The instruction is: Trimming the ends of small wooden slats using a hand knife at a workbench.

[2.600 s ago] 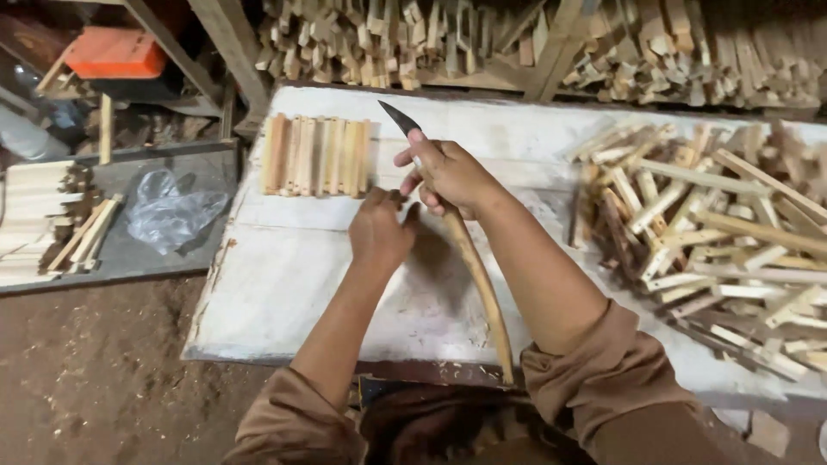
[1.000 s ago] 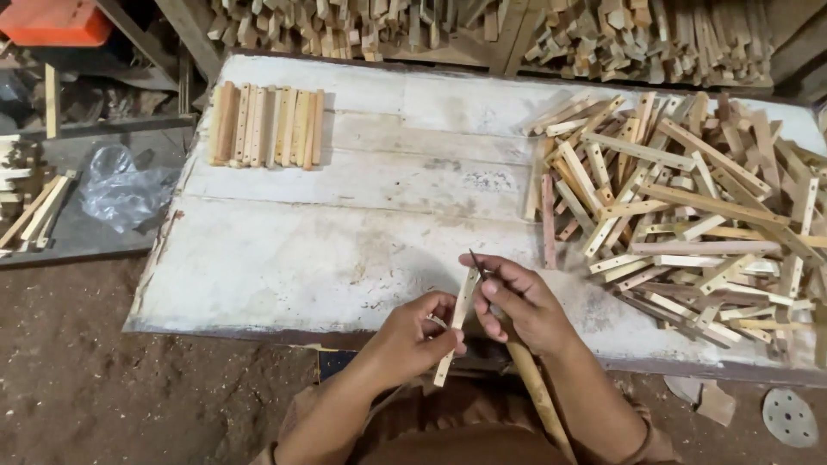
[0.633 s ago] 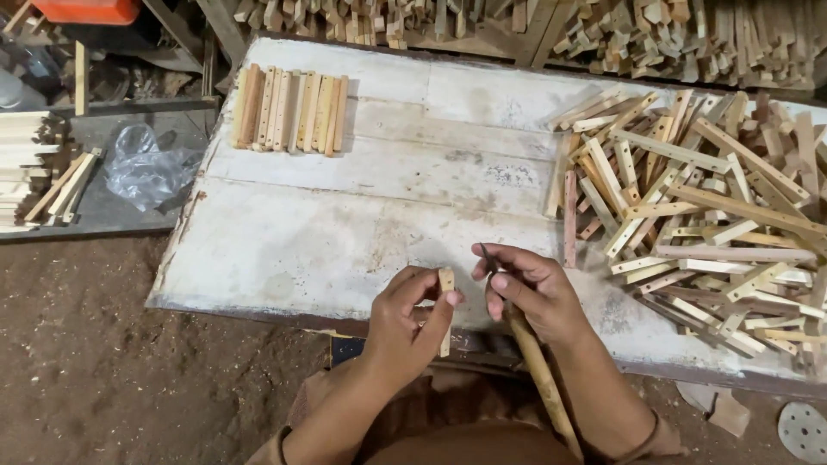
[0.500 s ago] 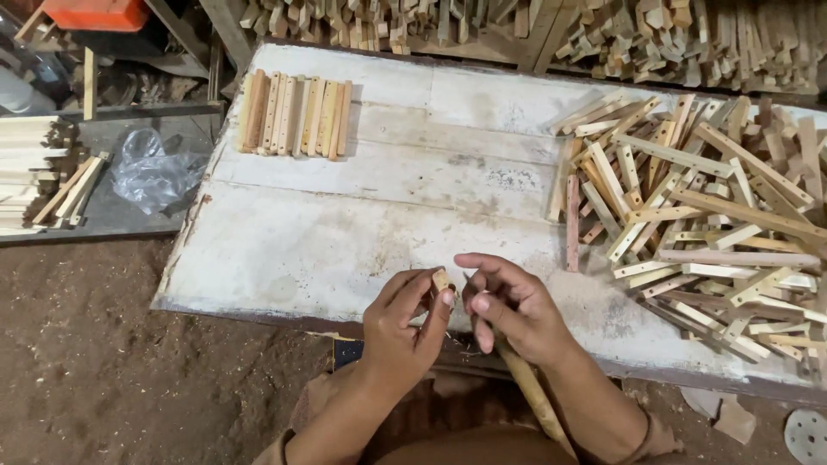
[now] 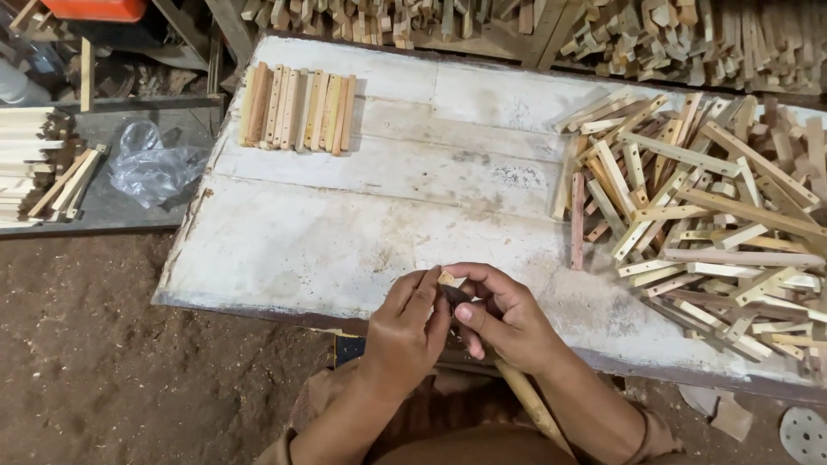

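My left hand (image 5: pixel 405 331) holds a short wooden stick (image 5: pixel 446 278) upright at the near edge of the white worktable (image 5: pixel 345 241); only its pale top end shows between my fingers. My right hand (image 5: pixel 504 314) grips a knife whose long wooden handle (image 5: pixel 525 400) runs down toward my lap. The dark blade (image 5: pixel 454 294) rests against the stick just below its tip. Both hands touch each other over the table's front edge.
A neat row of finished sticks (image 5: pixel 297 108) lies at the table's far left. A loose heap of wooden sticks (image 5: pixel 698 215) covers the right side. A crumpled plastic bag (image 5: pixel 151 168) and stacked sticks (image 5: pixel 34 164) sit on a low board at left. More wood is piled behind.
My hands have come back from the table's middle to its near edge. The long stick now shows only its tip in my left hand, with the blade set against it.
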